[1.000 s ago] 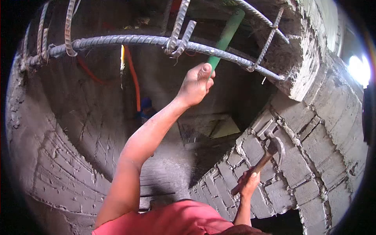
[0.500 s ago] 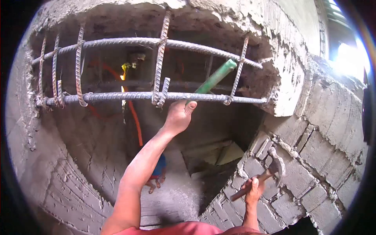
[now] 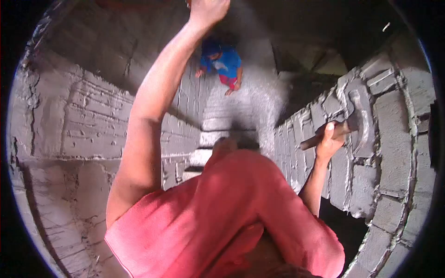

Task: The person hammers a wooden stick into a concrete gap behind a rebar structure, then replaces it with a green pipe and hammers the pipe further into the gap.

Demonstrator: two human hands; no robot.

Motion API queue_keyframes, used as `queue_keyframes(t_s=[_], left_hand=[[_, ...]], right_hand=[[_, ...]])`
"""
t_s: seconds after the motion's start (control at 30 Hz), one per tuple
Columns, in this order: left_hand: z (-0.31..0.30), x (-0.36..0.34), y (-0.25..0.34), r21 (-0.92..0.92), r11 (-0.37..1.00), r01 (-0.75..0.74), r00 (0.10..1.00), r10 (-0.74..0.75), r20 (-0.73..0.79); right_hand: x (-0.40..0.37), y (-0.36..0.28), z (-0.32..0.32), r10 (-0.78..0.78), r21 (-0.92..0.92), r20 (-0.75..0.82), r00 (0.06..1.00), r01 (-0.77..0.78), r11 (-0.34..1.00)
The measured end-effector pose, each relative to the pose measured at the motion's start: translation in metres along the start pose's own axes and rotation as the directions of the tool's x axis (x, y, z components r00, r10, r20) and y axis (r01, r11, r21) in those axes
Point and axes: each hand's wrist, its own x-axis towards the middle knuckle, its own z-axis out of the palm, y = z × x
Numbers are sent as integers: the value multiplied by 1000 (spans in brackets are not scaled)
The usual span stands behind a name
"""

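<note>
My left hand (image 3: 209, 10) is raised at the top edge of the view, its fingers curled closed and partly cut off by the frame. The green pipe it gripped a moment earlier lies outside the picture. On the right, my right hand (image 3: 330, 142) is wrapped around the wooden handle of a hammer (image 3: 365, 123), thumb along the grip. The hammer's curved metal head points up and overlaps the brick wall (image 3: 394, 139) in this view.
Below and ahead, a person (image 3: 222, 62) in a blue top stands on concrete stairs (image 3: 218, 123). A rough plastered wall (image 3: 92, 111) runs along the left. My knee in red cloth (image 3: 245, 171) fills the lower middle.
The view has tipped downward, so the rebar and green pipe have left the picture. My left hand now appears at the top edge. The hammer stays in my right hand, higher in view.
</note>
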Motion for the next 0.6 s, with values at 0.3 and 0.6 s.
queue_keyframes(t_s=[0.3,0.6], left_hand=[[9,-37,-6,134,991,6,999,-11,36],[10,-32,-7,-38,987,-155,987,154,-37]], right_hand=[[-47,7,-36,188,-168,-52,981,-194,966],[-47,-6,-6,278,225,-117,953,-247,942]])
